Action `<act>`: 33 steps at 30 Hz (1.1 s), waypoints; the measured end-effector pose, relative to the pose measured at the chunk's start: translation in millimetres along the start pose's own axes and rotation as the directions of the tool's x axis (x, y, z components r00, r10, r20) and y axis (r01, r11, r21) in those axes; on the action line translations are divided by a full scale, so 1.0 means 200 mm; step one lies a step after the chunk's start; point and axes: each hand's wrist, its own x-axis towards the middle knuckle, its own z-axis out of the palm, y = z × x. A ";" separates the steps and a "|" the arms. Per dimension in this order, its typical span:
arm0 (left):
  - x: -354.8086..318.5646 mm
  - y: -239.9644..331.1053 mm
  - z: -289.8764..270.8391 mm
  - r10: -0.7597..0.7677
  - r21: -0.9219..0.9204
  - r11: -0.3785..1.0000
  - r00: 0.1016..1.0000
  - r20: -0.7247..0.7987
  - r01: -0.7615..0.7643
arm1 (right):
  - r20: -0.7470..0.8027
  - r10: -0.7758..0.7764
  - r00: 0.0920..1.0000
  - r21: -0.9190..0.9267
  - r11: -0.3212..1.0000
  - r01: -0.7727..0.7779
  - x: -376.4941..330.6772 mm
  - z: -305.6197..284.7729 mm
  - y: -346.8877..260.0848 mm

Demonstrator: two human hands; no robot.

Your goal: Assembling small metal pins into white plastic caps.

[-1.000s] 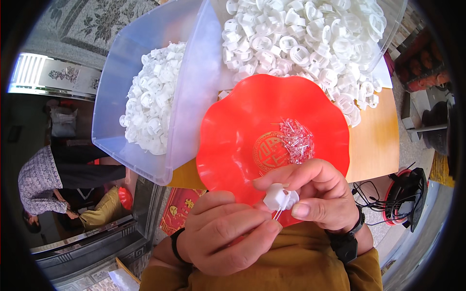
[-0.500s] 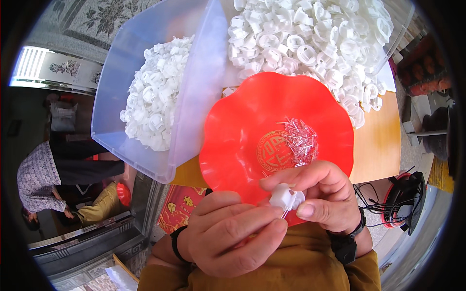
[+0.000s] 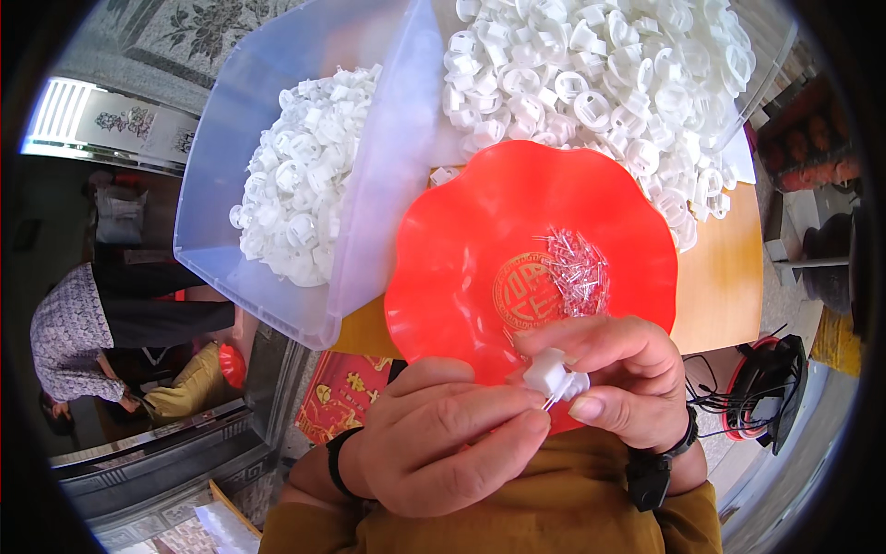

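In front of my chest my two hands meet over the near rim of a red scalloped plate (image 3: 443, 277). My right hand (image 3: 637, 379) pinches a small white plastic housing (image 3: 546, 373) with a boxy body and a round end. The thumb and fingers of my left hand (image 3: 452, 443) are closed on two thin metal legs (image 3: 551, 402) at the near side of the housing. These look like the legs of an LED, whose head I cannot see. A heap of clear LEDs (image 3: 580, 272) with thin legs lies in the plate, just beyond my right fingers.
A translucent plastic bin (image 3: 208, 203) holding many white pieces (image 3: 300, 175) stands at the left. Loose white housings (image 3: 591, 106) are piled beyond the plate on a wooden table (image 3: 724, 286). Black cables (image 3: 706, 392) lie at the right; another person (image 3: 74, 323) bends at the far left.
Both hands still hold the housing and the legs together, with slight finger movement. The plate, piles and hands appear a little further right in the picture.
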 end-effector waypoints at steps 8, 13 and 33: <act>0.01 -0.02 -0.04 -0.078 0.023 0.997 0.996 0.042 0.077 | -0.016 -0.015 1.000 -0.226 0.974 0.011 0.03 0.01 -0.02; 0.01 -0.04 -0.02 -0.093 -0.074 0.993 0.995 0.039 0.096 | -0.008 -0.006 1.000 -0.239 0.971 0.004 0.03 0.00 -0.02; 0.00 0.00 0.04 -0.274 -0.196 0.946 0.960 -0.053 0.259 | -0.027 -0.114 0.993 -0.506 0.858 0.085 0.02 0.01 -0.06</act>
